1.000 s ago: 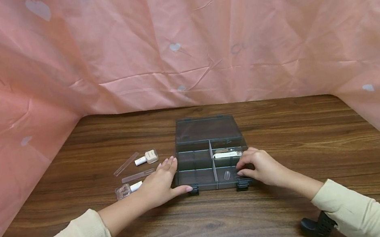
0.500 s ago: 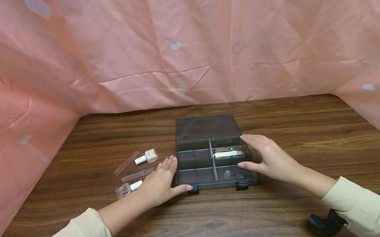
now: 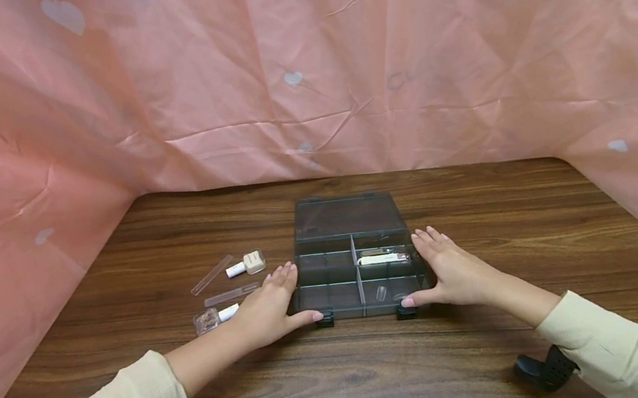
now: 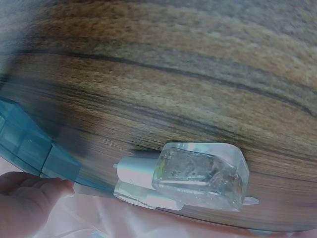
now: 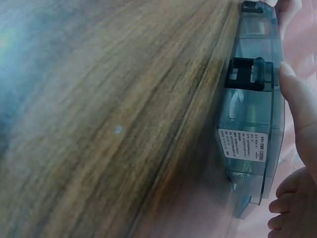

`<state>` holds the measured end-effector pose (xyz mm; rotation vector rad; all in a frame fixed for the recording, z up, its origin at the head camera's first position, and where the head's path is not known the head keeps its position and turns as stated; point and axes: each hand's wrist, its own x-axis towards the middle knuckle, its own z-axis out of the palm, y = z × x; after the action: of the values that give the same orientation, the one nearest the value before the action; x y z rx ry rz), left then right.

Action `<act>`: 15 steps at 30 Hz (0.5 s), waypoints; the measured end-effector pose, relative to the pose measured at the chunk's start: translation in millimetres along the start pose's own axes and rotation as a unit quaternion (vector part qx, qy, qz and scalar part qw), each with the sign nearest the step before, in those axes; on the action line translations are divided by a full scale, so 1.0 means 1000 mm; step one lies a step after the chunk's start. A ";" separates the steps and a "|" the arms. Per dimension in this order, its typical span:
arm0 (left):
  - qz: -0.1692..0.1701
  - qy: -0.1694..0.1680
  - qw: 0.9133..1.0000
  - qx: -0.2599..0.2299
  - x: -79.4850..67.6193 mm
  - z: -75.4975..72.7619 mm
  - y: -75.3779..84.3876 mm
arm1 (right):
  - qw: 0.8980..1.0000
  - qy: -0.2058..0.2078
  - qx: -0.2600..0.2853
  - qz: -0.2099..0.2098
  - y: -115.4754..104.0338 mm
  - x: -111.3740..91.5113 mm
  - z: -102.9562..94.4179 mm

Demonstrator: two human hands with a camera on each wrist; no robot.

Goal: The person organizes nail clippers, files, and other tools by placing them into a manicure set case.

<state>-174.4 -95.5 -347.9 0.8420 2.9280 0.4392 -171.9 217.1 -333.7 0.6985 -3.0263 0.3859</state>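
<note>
A smoky see-through compartment box (image 3: 330, 297) stands mid-table, its lid (image 3: 346, 215) seemingly laid back behind it. Inside on the right lie a cream nail clipper (image 3: 382, 259) and a small clear piece like a nail tip (image 3: 381, 293). My left hand (image 3: 267, 308) rests at the box's left side, thumb by the left front latch (image 3: 325, 320). Along the right side lie the extended fingers of my right hand (image 3: 454, 272), its thumb at the right front latch (image 5: 245, 74). Both hands frame the box without curling round it in the head view.
Left of the box lie a cream nail polish bottle (image 3: 253, 262), a clear nail polish bottle (image 4: 200, 176) and two translucent strips, one nearer (image 3: 231, 295) and one farther (image 3: 211, 275). A black strap (image 3: 545, 370) hangs at the right cuff. Pink cloth (image 3: 306, 111) encloses the table (image 3: 347, 387).
My right hand has come out from the box's front right corner, spread its fingers and settled along the right side, thumb at the front latch. The left hand has stayed put.
</note>
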 end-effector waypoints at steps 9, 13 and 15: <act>0.000 -0.001 1.000 -0.006 0.000 -0.002 0.001 | 0.999 -0.040 0.022 0.011 0.002 0.002 -0.001; 0.000 -0.002 1.000 -0.006 -0.001 -0.003 0.002 | 0.998 -0.045 0.031 0.009 0.002 0.002 -0.001; 0.000 -0.002 1.000 -0.008 -0.002 -0.004 0.002 | 0.998 -0.046 0.033 0.008 0.002 0.002 -0.001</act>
<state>-172.7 -95.7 -343.8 0.8409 2.9168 0.4601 -174.3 218.6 -332.9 0.7162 -3.1207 0.4684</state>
